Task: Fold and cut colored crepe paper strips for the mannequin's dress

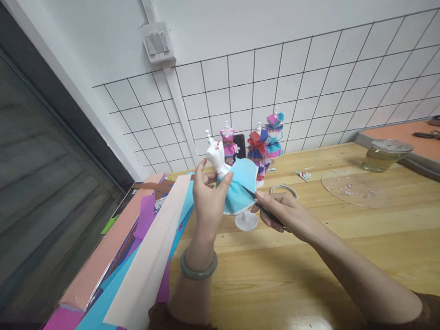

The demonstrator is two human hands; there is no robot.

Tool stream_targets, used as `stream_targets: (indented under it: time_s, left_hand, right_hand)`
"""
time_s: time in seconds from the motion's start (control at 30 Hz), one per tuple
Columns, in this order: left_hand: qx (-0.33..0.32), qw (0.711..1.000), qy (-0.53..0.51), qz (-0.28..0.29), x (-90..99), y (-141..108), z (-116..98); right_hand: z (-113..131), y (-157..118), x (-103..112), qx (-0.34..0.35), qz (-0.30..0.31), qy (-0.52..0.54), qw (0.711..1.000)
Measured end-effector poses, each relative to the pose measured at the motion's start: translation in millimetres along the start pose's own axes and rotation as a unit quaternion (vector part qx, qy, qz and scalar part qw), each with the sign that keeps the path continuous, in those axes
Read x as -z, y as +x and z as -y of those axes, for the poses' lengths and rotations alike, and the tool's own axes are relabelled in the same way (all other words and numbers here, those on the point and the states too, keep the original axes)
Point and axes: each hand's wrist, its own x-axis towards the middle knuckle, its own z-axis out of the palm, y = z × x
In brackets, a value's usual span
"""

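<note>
A small white dress form [215, 154] with tiny red marks on its chest is tilted in my left hand [209, 193]. Its skirt [233, 197] is light blue with a pale hem, and a round white base [246, 221] shows below. My left thumb presses on the skirt near the waist while the other fingers go behind the form. Between the closed fingers of my right hand [279, 210] are dark tweezers [249, 190], their tips against the front of the skirt.
Several dressed mini forms, one in red and blue [257, 145], stand behind. Coloured crepe paper sheets [151, 260] lie at left. To the right are a roll of tape [284, 189], a clear disc with small beads [352, 192], a lidded glass bowl [385, 154] and an orange-topped board [418, 143].
</note>
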Motion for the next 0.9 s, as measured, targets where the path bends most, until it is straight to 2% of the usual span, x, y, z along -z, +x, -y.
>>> stream_targets:
  time_s: [0.17,0.3,0.53,0.9]
  left_hand:
    - [-0.001,1.000,0.005,-0.010,6.1,6,5]
    - [-0.006,1.000,-0.009,-0.013,8.6,8,7]
    - [0.000,1.000,-0.002,-0.010,6.1,5,2]
    - [-0.021,1.000,0.015,-0.002,3.5,3,0]
  right_hand:
    - [2,-3,5,-0.039,0.048,0.088,0.994]
    - [5,-7,7,-0.027,0.067,0.105,0.992]
    - [10,-12,6,-0.010,0.041,0.115,0.992]
    - [11,-12,4,0.004,0.007,0.057,0.998]
